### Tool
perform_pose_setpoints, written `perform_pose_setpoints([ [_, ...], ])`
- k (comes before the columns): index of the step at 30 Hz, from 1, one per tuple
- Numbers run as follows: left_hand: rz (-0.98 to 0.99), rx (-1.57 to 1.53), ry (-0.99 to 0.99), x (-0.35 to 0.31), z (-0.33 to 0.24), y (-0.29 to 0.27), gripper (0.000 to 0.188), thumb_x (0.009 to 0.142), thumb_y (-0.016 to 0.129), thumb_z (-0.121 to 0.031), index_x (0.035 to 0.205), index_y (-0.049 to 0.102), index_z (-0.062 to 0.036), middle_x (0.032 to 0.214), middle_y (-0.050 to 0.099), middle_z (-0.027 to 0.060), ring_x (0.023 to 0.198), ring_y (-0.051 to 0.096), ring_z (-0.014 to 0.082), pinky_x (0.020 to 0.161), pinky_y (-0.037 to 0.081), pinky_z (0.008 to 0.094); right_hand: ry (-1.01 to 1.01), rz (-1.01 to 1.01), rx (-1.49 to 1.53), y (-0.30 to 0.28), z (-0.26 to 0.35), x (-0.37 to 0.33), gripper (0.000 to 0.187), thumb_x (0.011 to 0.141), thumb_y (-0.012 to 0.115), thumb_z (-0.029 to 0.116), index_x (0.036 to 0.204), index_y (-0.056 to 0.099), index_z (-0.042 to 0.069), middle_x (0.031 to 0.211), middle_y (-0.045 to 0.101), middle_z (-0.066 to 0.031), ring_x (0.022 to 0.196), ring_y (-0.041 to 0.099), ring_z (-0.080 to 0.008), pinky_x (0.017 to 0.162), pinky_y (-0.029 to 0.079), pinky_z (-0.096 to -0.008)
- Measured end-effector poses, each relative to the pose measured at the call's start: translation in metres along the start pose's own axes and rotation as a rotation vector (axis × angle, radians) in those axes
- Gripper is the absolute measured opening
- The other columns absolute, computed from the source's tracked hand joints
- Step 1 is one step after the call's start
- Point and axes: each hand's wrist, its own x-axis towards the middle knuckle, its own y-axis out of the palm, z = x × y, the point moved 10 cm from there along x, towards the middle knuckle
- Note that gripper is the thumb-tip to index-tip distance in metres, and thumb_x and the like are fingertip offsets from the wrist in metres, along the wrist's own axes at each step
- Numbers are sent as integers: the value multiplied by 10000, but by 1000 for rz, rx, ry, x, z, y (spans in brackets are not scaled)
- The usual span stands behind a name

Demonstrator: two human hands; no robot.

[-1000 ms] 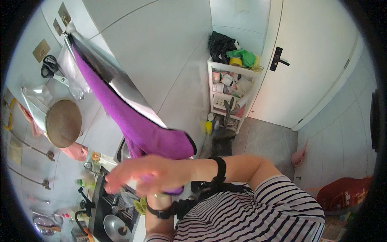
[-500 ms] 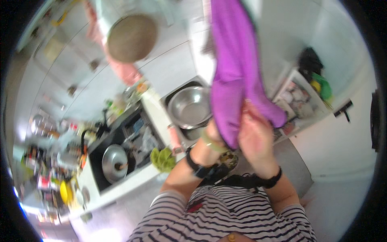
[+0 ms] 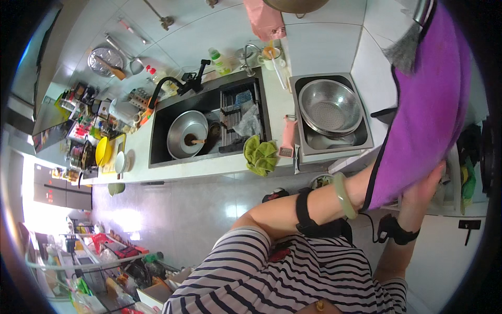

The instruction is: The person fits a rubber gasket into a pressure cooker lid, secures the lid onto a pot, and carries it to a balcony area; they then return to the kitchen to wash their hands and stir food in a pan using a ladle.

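Observation:
A purple cloth (image 3: 429, 110) with black edging hangs at the right, its lower end gathered around my hands. My left forearm reaches into it, with a pale green bangle (image 3: 343, 196) at the wrist; the fingers of that hand are hidden behind the fabric. My right hand (image 3: 422, 187) is closed against the cloth's lower edge, its fingers partly covered. Left of the cloth, a metal colander (image 3: 330, 107) rests in a small steel sink (image 3: 314, 148). On the counter lie a pink-handled grater or peeler (image 3: 288, 137) and a crumpled green cloth (image 3: 260, 156).
Farther left, a dark sink (image 3: 157, 137) holds a steel bowl (image 3: 186, 135) and a rack (image 3: 228, 123). A black faucet (image 3: 194, 78) rises behind it. A yellow bowl (image 3: 103, 152) stands along the counter. Shelves of packages (image 3: 123, 272) fill the lower left.
The view has swung so the counter and sinks sit farther right. Both hands are still at the purple cloth; the left one has gone behind it.

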Motion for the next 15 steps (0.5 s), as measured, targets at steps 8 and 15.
perform_pose_setpoints([
  [8, -435, -1355, 870, 32, 76, 16, 208, 979, 534, -212, 1135, 580, -82, 1142, 515, 33, 1101, 499, 173, 976, 421, 317, 138, 468, -126, 115, -52, 2, 462, 1000, 425, 379, 1316, 411, 42, 1224, 503, -148, 1108, 526, -258, 1019, 428, -404],
  [15, -262, -358, 254, 44, 75, 26, 288, 916, 575, -189, 1182, 569, -78, 1166, 520, 70, 1108, 493, 205, 963, 394, 335, 170, 393, -215, 82, -67, -10, 358, 1016, 378, 331, 1221, 432, 43, 1148, 475, -119, 1054, 495, -229, 1010, 400, -373],
])
